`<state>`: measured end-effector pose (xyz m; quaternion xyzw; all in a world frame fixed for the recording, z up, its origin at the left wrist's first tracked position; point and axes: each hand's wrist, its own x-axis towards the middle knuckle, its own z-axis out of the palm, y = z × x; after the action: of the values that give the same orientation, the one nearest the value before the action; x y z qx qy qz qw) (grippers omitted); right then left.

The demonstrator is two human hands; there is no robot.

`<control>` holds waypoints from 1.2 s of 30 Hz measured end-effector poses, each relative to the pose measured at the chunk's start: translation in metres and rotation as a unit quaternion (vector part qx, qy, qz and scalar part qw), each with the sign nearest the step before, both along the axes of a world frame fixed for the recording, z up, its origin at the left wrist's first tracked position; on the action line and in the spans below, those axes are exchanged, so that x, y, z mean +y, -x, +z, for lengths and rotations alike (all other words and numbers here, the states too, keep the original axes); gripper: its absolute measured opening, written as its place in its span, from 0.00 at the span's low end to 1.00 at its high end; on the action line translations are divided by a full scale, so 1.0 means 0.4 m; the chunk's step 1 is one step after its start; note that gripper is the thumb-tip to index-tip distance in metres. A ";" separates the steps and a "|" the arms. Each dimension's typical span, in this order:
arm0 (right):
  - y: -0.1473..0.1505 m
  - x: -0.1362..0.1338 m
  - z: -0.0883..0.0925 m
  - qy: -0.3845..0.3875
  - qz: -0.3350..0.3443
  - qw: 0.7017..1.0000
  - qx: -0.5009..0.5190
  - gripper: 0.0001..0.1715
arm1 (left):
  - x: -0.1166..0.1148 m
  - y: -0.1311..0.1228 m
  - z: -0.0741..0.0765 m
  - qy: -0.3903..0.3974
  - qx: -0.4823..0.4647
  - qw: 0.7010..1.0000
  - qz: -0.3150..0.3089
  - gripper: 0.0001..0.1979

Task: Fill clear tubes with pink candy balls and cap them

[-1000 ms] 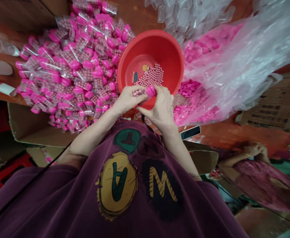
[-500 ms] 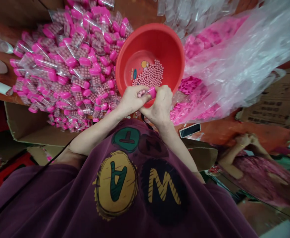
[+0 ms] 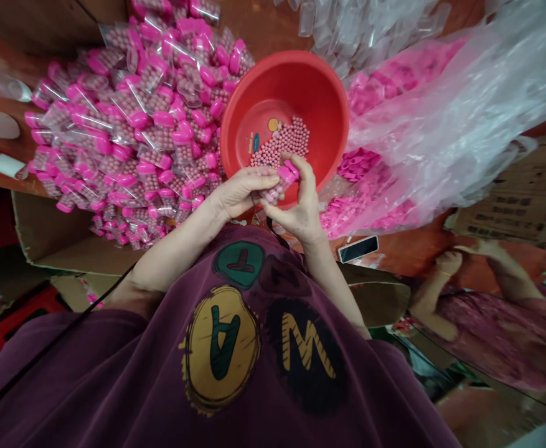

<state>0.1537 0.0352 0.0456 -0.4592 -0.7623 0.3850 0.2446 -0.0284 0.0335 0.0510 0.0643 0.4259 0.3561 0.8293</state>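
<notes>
Above the near rim of a red basin (image 3: pixel 333 124), both hands meet at a small clear bottle (image 3: pixel 271 194) of pink beads with a bright pink cap (image 3: pixel 288 175). My left hand (image 3: pixel 239 194) grips the bottle's body, thumb on top. My right hand (image 3: pixel 304 208) curves around the capped end, its fingertips at the cap and its thumb by the bottle's lower side. Loose pink beads (image 3: pixel 282 142) lie on the basin floor just beyond. A big heap of similar capped bottles (image 3: pixel 137 124) spreads to the left.
Right of the basin, a clear plastic bag (image 3: pixel 445 118) lies with loose pink caps (image 3: pixel 359 163). Empty clear bottles (image 3: pixel 347 25) are piled behind. A phone (image 3: pixel 358 249) rests by the table edge. Open cardboard boxes (image 3: pixel 81 239) stand below. Another person's arm (image 3: pixel 434 298) is at far right.
My right hand's fingers have loosened from a tight press on the cap and spread around it. The bottle now tilts differently, showing more beads. The other person's hands have moved apart.
</notes>
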 end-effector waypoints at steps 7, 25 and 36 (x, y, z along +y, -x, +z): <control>-0.021 0.025 -0.019 0.015 0.001 0.995 -0.097 0.50 | -0.007 -0.021 0.001 -0.142 0.249 0.958 -0.003 0.23; 0.005 0.035 0.038 -0.004 -0.031 0.996 -0.079 0.51 | -0.001 -0.010 0.023 -0.115 0.126 0.984 0.040 0.23; -0.024 0.067 0.106 0.044 -0.087 0.994 0.041 0.22 | -0.007 0.003 0.057 -0.106 0.102 0.989 0.013 0.26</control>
<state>0.1631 0.0621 0.0880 -0.5184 -0.6910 0.4136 0.2876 -0.0296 0.0308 0.0737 0.1823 0.4693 0.4010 0.7653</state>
